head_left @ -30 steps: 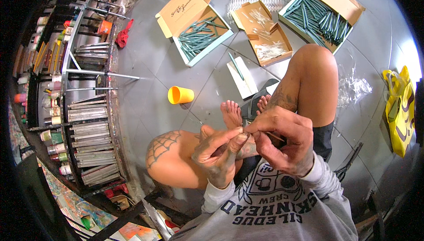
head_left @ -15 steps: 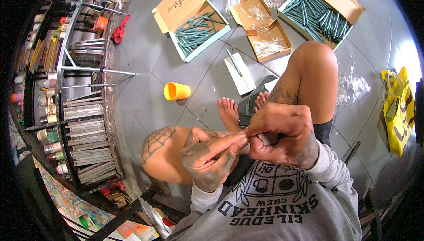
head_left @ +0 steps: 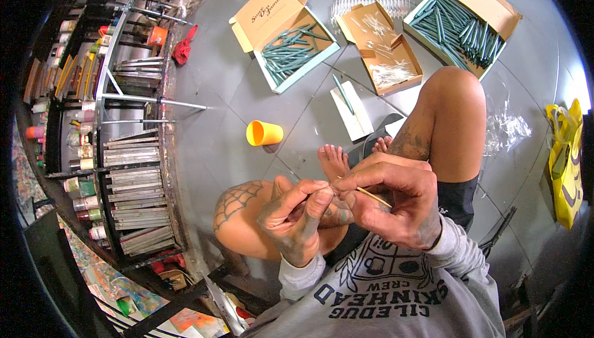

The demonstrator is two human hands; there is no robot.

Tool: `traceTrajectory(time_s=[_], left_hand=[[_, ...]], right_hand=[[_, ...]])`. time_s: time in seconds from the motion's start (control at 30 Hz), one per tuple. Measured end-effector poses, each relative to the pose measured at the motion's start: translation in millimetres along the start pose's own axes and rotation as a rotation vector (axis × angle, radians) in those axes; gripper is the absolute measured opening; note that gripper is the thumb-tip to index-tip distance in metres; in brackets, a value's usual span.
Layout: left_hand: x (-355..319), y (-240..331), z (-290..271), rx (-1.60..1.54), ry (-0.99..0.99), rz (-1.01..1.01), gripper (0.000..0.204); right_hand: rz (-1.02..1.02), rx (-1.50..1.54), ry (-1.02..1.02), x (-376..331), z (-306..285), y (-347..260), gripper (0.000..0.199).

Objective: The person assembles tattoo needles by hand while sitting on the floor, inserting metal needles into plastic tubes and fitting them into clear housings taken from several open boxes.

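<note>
Above my lap, my left hand [head_left: 300, 214] and my right hand [head_left: 399, 199] meet fingertip to fingertip. A thin pale wooden stick [head_left: 373, 197] lies in my right hand, between thumb and fingers, its far end pointing toward the left fingertips. My left thumb and forefinger are pinched together; whatever sits between them is too small to make out. On the floor ahead of my feet, a dark teal pen-like stick [head_left: 343, 95] rests on a white flat box [head_left: 359, 121].
Open cartons of teal sticks stand at the far left [head_left: 333, 49] and far right [head_left: 506, 16]. Between them, a carton [head_left: 411, 82] holds small clear pieces. A yellow cup [head_left: 265, 133] lies left of my feet, a yellow bag [head_left: 566, 177] far right. A metal rack [head_left: 106, 90] lines the left.
The view has shifted, so the surroundings appear farther right. My hands have opened apart slightly, and the thin wooden stick now shows in my right hand.
</note>
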State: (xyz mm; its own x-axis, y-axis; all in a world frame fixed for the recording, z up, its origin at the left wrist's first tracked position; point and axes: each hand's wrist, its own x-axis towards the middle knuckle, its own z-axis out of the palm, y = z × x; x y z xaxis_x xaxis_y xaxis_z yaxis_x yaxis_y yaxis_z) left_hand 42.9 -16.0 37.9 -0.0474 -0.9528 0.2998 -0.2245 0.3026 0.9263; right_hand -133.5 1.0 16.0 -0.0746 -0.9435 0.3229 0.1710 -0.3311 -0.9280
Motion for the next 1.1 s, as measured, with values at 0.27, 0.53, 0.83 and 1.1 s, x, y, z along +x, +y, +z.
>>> traceTrajectory(time_s=[0.27,0.53,0.83,1.1], left_hand=[[-1,0,2,0.074,-0.004,0.052,0.017],[9,12,-5,0.333,-0.168,0.234,0.015],[16,21,-1,0.351,-0.254,0.378,0.015],[6,10,1,0.092,-0.112,0.106,0.015]], right_hand=[[0.003,-0.016,-0.044,10,-6,-2,0.01],[0.04,0.009,-0.117,21,-14,3,0.008],[-0.212,-0.281,0.03,16,-2,-4,0.013],[-0.113,-0.123,0.022,16,-4,-6,0.009]])
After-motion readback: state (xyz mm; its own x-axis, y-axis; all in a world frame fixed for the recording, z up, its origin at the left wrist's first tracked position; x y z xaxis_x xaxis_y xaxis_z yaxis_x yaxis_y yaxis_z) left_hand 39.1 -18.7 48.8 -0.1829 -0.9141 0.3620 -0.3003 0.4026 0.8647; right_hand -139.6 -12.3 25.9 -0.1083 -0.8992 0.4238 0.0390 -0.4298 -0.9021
